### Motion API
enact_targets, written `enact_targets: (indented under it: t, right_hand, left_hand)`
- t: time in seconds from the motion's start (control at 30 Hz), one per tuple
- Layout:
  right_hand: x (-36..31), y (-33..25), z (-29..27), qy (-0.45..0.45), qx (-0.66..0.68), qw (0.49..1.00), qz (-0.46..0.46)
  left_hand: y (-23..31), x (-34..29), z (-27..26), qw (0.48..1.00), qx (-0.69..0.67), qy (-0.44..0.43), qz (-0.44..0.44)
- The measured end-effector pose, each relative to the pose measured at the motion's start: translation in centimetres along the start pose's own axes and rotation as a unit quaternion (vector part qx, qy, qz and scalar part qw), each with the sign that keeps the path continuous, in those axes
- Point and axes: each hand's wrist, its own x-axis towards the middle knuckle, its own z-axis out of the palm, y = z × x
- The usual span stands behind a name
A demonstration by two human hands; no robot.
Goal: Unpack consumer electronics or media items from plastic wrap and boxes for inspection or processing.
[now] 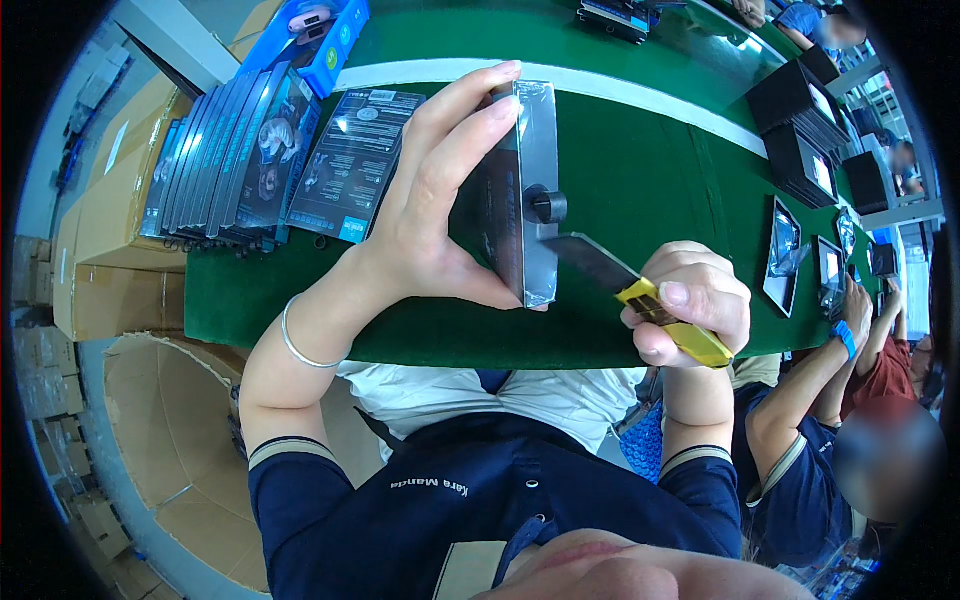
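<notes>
My left hand [440, 195] grips a thin dark retail box [537, 130] by its ends, with the narrow side turned up and a black hang tab [546, 206] sticking out of it. The box surface looks glossy, like film wrap. In my right hand [695, 300] is a yellow utility knife [675, 322], its dark blade extended toward the box just below the tab. Whether the blade tip touches the box I cannot tell. A row of similar boxes [240, 160] stands to the left, and another box [355, 160] lies flat beside my left wrist.
A blue bin [345, 45] with small items stands at the far left. Cardboard cartons [120, 230] and a large open carton [165, 430] are left of the green table [640, 180]. Black trays and boxes [795, 120] sit at right, near a co-worker's arm [815, 375].
</notes>
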Motion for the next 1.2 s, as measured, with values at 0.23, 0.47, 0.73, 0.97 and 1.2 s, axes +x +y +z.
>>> enact_targets:
  t: [0.23, 0.47, 0.73, 0.97, 1.2]
  right_hand:
    - [-0.4, -0.2, -0.3, 0.002, -0.062, 0.998, 0.021]
    - [-0.5, 0.1, -0.7, -0.023, -0.029, 0.999, -0.015]
    - [-1.5, -0.3, 0.4, 0.164, -0.009, 0.974, 0.154]
    - [-1.0, 0.3, 0.3, 0.154, -0.012, 0.967, 0.201]
    - [-1.0, 0.4, 0.5, 0.16, 0.005, 0.964, 0.213]
  left_hand:
    - [0.0, 0.1, 0.0, 1.0, -0.017, -0.006, 0.007]
    - [0.8, 0.2, 0.1, 0.999, 0.043, -0.005, -0.019]
    - [2.0, 0.4, 0.4, 0.985, 0.129, -0.083, -0.08]
    - [1.9, 0.0, 0.9, 0.98, 0.133, -0.109, -0.105]
    - [1.8, 0.1, 0.9, 0.98, 0.129, -0.112, -0.103]
